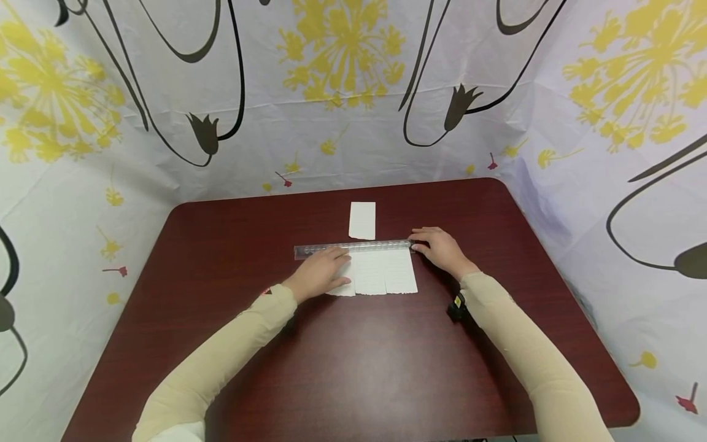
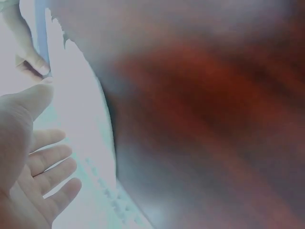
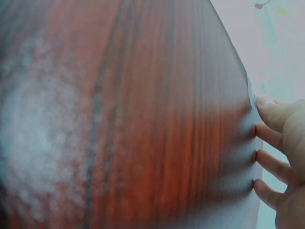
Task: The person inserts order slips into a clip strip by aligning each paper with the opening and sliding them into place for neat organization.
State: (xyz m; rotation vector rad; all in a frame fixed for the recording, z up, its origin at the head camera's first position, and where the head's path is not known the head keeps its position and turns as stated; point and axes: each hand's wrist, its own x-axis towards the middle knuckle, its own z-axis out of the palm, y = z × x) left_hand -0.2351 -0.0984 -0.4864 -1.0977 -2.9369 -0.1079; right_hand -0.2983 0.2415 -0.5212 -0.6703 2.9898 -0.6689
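A clear plastic ruler (image 1: 381,245) lies crosswise along the far edge of several lined white paper pieces (image 1: 370,273), set side by side with ragged near edges. My left hand (image 1: 320,273) rests flat over the leftmost piece, its straight fingertips reaching the ruler; the left wrist view shows this hand (image 2: 35,157) with fingers extended. At the ruler's right end, my right hand (image 1: 442,248) pinches it between thumb and fingers. In the right wrist view, the other fingers of that hand (image 3: 281,152) touch the tabletop.
Just beyond the ruler lies a separate white paper piece (image 1: 362,220) with a torn near edge. All of it is on a dark red wooden table (image 1: 353,362) with rounded corners. Patterned white cloth (image 1: 353,147) hangs around the back and sides.
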